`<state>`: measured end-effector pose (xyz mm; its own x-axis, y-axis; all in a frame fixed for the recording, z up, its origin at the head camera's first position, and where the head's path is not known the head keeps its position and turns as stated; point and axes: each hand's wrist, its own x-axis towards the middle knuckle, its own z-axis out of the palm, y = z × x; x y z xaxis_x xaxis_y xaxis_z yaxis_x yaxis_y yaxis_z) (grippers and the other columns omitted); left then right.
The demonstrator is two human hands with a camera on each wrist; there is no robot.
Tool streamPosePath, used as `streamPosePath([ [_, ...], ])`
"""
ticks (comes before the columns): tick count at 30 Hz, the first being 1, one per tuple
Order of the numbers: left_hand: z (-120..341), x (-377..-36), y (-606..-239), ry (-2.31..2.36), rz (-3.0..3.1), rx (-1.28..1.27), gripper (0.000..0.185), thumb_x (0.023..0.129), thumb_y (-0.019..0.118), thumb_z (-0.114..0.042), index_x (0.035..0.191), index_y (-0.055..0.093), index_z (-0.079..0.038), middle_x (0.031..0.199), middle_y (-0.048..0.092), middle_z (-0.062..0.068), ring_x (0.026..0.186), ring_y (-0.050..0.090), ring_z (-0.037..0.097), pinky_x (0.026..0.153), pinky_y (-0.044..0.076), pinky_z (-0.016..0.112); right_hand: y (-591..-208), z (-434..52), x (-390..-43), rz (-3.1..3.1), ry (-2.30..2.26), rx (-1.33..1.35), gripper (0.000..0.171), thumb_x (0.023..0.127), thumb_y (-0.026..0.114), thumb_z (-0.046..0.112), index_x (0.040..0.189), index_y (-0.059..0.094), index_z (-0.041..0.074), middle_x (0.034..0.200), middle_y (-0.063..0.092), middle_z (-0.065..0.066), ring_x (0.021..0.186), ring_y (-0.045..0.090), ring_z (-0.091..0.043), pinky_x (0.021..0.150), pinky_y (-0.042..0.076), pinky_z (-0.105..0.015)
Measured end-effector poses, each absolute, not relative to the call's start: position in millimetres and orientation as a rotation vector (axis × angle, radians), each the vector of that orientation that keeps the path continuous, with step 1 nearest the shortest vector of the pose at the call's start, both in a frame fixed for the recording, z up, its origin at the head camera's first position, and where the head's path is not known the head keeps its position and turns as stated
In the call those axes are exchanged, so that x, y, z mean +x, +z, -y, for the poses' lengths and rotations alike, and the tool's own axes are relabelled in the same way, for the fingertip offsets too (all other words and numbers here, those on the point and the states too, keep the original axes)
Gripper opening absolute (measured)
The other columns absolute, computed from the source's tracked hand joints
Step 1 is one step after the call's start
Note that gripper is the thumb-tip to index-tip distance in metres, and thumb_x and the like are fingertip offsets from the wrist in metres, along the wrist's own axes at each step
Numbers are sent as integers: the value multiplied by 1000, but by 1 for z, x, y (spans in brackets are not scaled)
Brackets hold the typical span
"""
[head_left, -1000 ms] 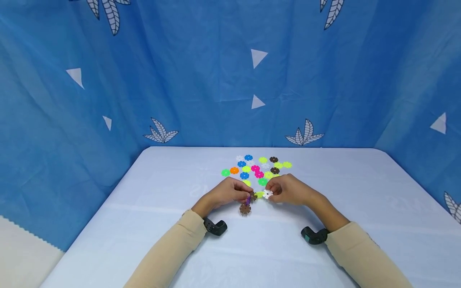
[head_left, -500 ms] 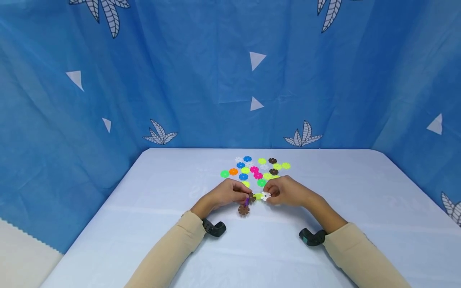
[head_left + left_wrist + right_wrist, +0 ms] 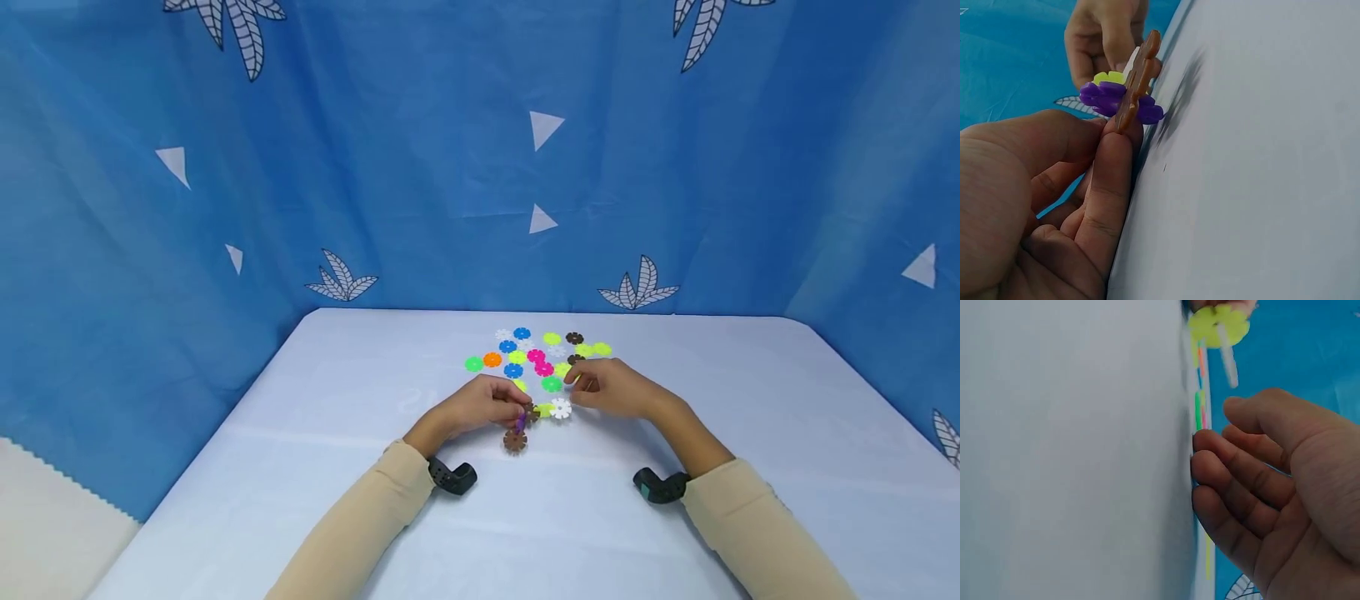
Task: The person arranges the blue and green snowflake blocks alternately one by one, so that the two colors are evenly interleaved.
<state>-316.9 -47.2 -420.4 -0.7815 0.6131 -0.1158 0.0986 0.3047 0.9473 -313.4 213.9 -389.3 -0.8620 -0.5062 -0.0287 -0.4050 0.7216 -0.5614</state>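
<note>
My left hand (image 3: 480,404) pinches a joined chain of notched plastic discs between thumb and fingers. In the head view, a brown disc (image 3: 514,441) hangs at its near end, then come a purple disc (image 3: 521,422), another brown disc (image 3: 532,413), a yellow-green disc (image 3: 545,411) and a white disc (image 3: 560,408) at the right end. The left wrist view shows the purple disc (image 3: 1104,97) slotted across a brown one (image 3: 1141,72) just above my fingertips. My right hand (image 3: 615,387) is just right of the white disc, holding nothing, fingers loosely bent and thumb apart from them.
Loose discs lie on the white table (image 3: 337,492) behind my hands, among them orange (image 3: 492,360), blue (image 3: 513,371), pink (image 3: 543,369) and green (image 3: 552,384) ones. A blue curtain (image 3: 420,167) hangs behind the table. Black wrist devices (image 3: 453,479) sit on both arms.
My right hand has let go of the white disc and moved up and right of it. The white disc stays joined to the chain, which my left hand keeps holding.
</note>
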Motion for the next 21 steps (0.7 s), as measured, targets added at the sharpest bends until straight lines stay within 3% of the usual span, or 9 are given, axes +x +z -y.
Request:
streamPosePath([
  [9, 43, -317, -420, 1512, -2097, 611, 19, 87, 60, -10, 104, 67, -8, 106, 67, 7, 80, 64, 10, 77, 54, 28, -396, -208, -340, -2768, -813, -730, 28, 80, 69, 23, 107, 64, 17, 81, 59, 1, 74, 52, -14, 63, 47, -25],
  [21, 45, -316, -420, 1513, -2103, 612, 20, 86, 61, -11, 105, 66, -6, 107, 67, 8, 78, 65, 10, 77, 54, 28, -396, -199, -342, -2784, -740, -738, 27, 78, 72, 24, 103, 66, 18, 76, 56, 1, 72, 50, -13, 62, 45, -25],
])
